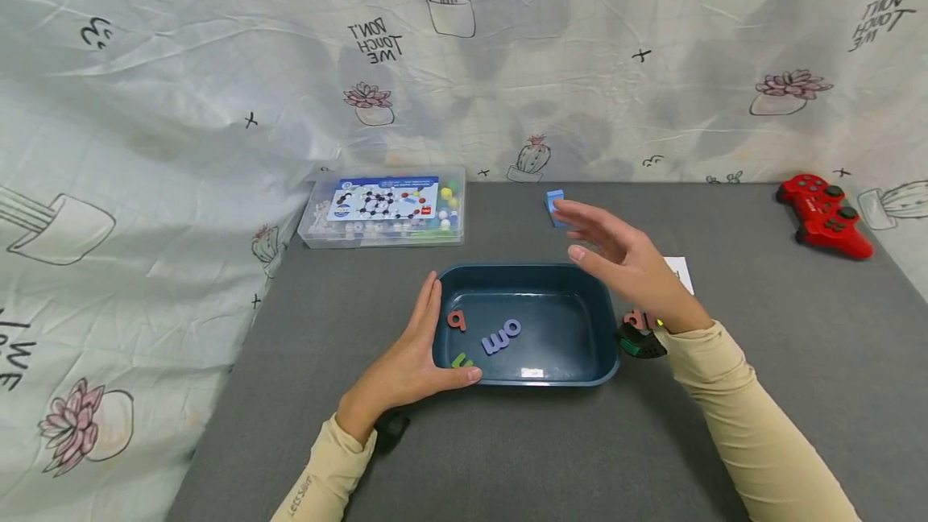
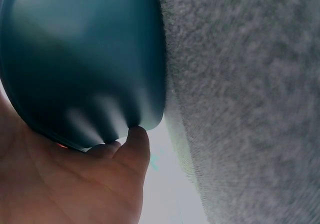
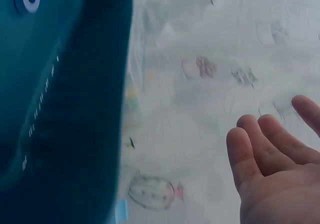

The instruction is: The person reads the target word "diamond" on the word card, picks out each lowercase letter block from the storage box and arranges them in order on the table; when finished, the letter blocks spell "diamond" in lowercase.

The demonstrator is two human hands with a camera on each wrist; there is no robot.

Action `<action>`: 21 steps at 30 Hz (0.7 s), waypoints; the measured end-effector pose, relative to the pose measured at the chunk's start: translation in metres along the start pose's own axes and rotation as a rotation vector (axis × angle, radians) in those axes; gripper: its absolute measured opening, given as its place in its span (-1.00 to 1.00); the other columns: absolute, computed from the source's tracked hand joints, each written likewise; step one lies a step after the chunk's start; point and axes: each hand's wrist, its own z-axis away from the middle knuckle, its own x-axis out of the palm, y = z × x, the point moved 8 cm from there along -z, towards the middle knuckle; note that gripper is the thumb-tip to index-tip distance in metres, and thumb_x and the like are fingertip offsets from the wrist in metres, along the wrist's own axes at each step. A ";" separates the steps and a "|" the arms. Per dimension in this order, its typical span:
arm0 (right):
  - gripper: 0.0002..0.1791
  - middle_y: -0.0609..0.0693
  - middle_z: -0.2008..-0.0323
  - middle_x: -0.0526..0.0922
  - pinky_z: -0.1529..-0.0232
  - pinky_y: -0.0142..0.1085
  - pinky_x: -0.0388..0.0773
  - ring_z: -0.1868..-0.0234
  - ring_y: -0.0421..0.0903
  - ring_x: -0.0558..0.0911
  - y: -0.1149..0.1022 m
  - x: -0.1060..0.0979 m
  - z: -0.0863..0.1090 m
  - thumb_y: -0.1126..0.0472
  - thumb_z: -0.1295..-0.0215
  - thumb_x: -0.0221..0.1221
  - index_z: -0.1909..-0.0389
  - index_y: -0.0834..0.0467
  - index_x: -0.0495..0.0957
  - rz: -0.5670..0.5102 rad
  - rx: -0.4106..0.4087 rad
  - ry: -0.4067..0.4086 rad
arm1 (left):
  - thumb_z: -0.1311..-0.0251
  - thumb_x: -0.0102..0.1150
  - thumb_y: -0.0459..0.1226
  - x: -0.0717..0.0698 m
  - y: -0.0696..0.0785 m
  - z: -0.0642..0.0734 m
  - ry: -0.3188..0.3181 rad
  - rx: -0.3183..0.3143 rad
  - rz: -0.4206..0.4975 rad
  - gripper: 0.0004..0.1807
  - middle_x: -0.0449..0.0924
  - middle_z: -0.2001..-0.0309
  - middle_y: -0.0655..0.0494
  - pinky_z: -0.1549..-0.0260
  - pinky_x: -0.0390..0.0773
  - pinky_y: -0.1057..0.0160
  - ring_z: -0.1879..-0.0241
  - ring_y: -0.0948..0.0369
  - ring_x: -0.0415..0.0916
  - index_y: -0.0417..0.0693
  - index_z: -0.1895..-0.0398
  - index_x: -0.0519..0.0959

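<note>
A dark teal rectangular tray (image 1: 561,333) stands on the grey table. My left hand (image 1: 406,361) grips its left end, thumb along the front rim and fingers along the left side; the left wrist view shows fingertips against the tray's outer wall. Inside lie a red letter (image 1: 456,320), a purple "m" (image 1: 495,341), a purple "o" (image 1: 511,328) and a green letter (image 1: 461,360) partly behind the thumb. Above the back right corner my right hand (image 1: 619,256) is raised with loosely extended fingers, holding nothing. Red letters (image 1: 634,318) beside the tray are partly hidden by the right wrist.
A clear plastic case (image 1: 384,236) of small coloured pieces stands at the back left. Behind the tray lies a small blue object (image 1: 554,209). White paper (image 1: 680,272) shows past the right hand, and a red game controller (image 1: 826,216) sits at the far right.
</note>
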 end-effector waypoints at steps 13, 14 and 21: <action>-0.32 0.05 -0.59 0.34 -0.51 0.03 0.28 -0.55 0.03 0.36 0.016 0.068 -0.016 0.28 -0.56 0.25 -0.62 0.19 0.30 0.057 0.019 -0.249 | -0.17 0.55 0.15 0.001 0.001 -0.001 -0.011 -0.007 -0.003 0.47 -0.66 -0.72 0.27 -0.47 0.05 -0.40 -0.69 -0.04 -0.35 0.29 -0.75 -0.49; -0.31 0.05 -0.59 0.34 -0.51 0.04 0.29 -0.55 0.03 0.36 0.017 0.072 -0.017 0.25 -0.56 0.25 -0.63 0.17 0.31 0.061 0.026 -0.268 | -0.17 0.55 0.15 0.001 0.001 -0.001 -0.011 -0.008 -0.002 0.47 -0.66 -0.72 0.28 -0.47 0.05 -0.40 -0.69 -0.04 -0.35 0.29 -0.75 -0.49; -0.32 0.12 -0.56 0.36 -0.48 0.01 0.34 -0.51 0.05 0.40 0.025 0.093 -0.020 0.17 -0.55 0.27 -0.59 0.25 0.34 0.077 0.046 -0.368 | -0.19 0.56 0.11 0.001 0.004 -0.002 -0.017 0.000 0.016 0.46 -0.67 -0.72 0.28 -0.48 0.06 -0.39 -0.69 -0.02 -0.33 0.29 -0.75 -0.49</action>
